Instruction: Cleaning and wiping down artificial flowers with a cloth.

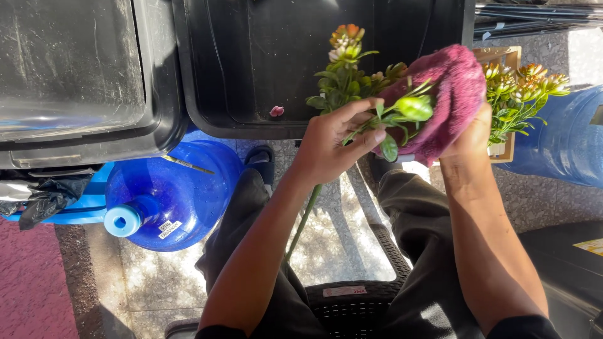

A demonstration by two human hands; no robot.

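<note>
Head view: at frame centre, the left hand [336, 141] grips the artificial flower stem [352, 94] steady, while the right hand [471, 135] presses a magenta cloth [449, 94] around its leaves, apparently wiping.

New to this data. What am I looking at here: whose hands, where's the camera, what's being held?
There is no machine here. One camera sits on a person's head and looks straight down, so you see their own arms, dark trousers and the chair seat beneath them. The left hand grips a green stem of an artificial flower sprig, with orange-yellow buds at its top. The right hand holds a magenta cloth pressed against the leaves. Beside that hand, more of the same flowers stand in a small wooden box. On the stone floor lies a blue water jug on its side; another blue jug is at the right edge. Two black bins fill the top.
</note>
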